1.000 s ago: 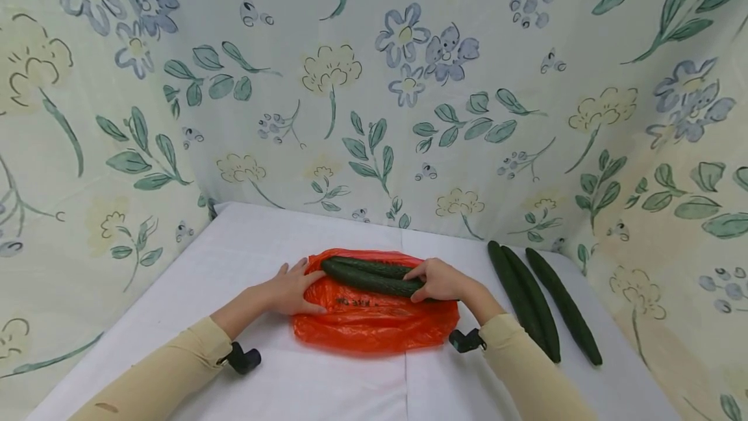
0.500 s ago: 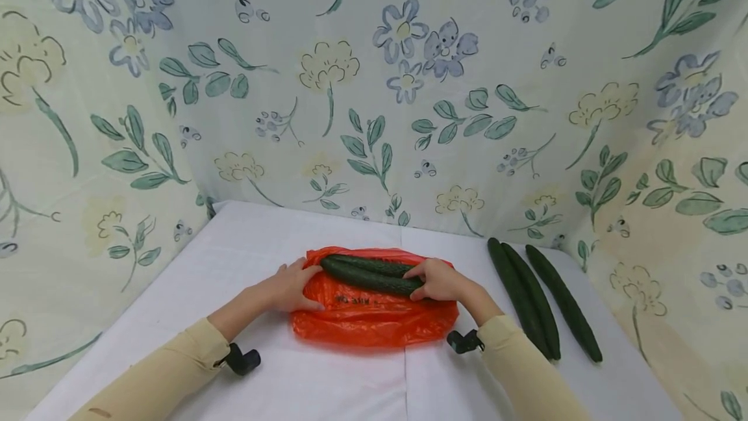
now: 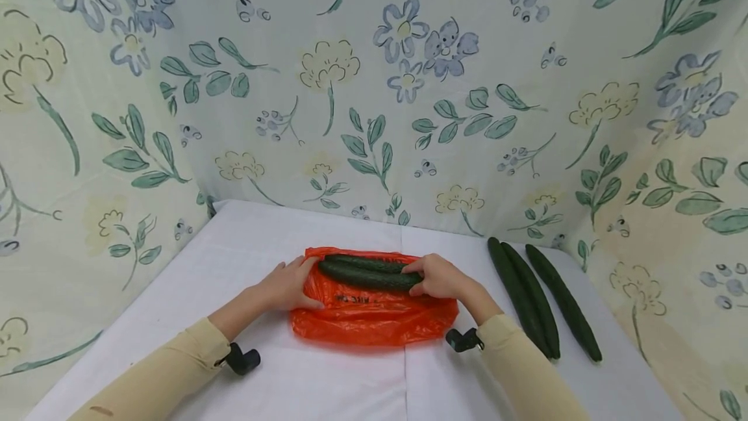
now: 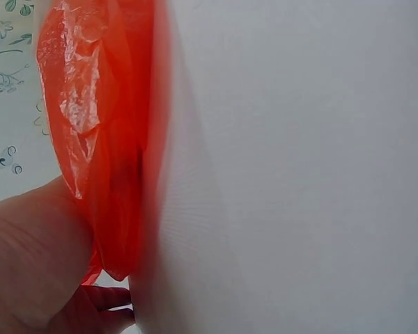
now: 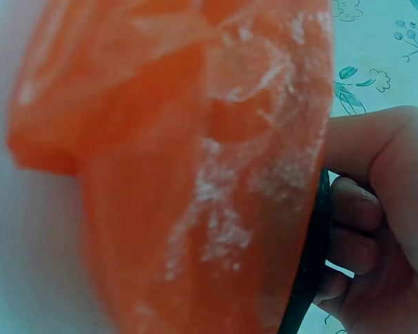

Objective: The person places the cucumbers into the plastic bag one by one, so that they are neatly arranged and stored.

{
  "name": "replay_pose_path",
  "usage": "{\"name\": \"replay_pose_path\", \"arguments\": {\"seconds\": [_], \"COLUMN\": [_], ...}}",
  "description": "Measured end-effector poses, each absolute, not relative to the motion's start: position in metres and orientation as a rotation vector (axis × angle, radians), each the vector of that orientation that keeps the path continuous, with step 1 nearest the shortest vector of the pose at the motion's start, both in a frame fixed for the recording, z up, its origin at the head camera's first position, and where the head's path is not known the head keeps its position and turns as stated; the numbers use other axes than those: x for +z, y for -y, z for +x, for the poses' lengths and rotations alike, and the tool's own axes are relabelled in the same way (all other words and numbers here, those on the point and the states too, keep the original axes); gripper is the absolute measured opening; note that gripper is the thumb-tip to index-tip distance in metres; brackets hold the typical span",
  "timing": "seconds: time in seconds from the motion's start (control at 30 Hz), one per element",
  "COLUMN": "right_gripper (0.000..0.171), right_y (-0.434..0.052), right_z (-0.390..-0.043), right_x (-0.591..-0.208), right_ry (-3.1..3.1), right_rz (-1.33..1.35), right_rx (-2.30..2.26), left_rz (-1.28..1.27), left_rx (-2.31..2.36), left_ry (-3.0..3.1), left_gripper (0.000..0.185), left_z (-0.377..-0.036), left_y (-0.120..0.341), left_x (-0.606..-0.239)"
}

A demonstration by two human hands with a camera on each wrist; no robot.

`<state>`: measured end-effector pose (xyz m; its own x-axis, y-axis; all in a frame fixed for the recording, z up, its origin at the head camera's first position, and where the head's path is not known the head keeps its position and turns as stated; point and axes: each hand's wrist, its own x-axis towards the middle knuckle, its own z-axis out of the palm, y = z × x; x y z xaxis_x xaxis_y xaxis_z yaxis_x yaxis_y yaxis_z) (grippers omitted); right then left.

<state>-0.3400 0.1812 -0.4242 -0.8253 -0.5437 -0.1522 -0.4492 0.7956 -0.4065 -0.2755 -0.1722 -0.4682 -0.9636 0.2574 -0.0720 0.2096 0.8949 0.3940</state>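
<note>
Two dark green cucumbers [image 3: 362, 276] lie side by side on the red plastic bag [image 3: 374, 323], their left tips near its left end. With thumb and fingers, my right hand [image 3: 441, 276] grips their right end. In the right wrist view, curled fingers show beside a dark cucumber edge [image 5: 312, 257], partly hidden by the bag. At the bag's left end, my left hand [image 3: 287, 286] spreads thumb and index finger over the plastic, the other fingers lying behind. The left wrist view shows the thumb side of that hand against the bag [image 4: 101, 139] and fingertips low at the table.
More cucumbers lie at the right of the white-covered table [image 3: 327, 382]: a touching pair [image 3: 523, 297] and a single one [image 3: 563, 304] beside it. A flower-patterned curtain [image 3: 362, 115] surrounds the table at the back and sides. Each wrist wears a small black camera [image 3: 244, 359].
The cucumbers on the bag have shifted slightly left and lie more level, the right hand moving with them. The bag's far right edge has sunk a little. My left hand has barely moved.
</note>
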Motion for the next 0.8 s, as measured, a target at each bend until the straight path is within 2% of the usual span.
{"name": "replay_pose_path", "arguments": {"seconds": [0.8], "right_gripper": [0.035], "right_y": [-0.1742], "right_z": [-0.3461], "right_x": [-0.4298], "right_ry": [-2.749], "right_rz": [-0.661], "right_rx": [-0.582], "left_rz": [0.338], "left_rx": [0.673], "left_ry": [-2.899], "left_gripper": [0.123], "left_z": [-0.2771], "left_y": [0.1742], "left_x": [-0.4702]}}
